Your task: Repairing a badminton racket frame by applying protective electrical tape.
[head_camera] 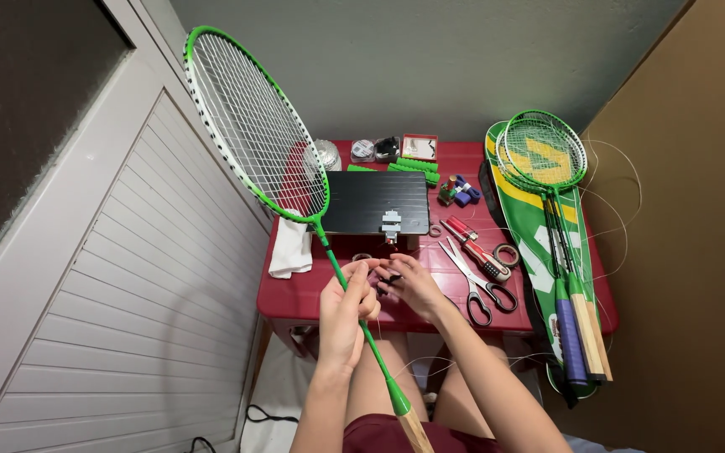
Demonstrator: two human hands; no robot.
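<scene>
Green racket head up-left, shaft running down-right toward lap. Left hand closed round shaft; right hand just beside, fingers pinched on small dark piece. Red worktop behind; scissors further right.

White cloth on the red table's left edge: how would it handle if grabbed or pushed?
The white cloth looks floppy: it lies crumpled, one end drooping over the red table edge. Probably light, so a push would likely bunch it rather than slide it whole. Part already overhangs, so a nudge leftward might drop it off.
</scene>
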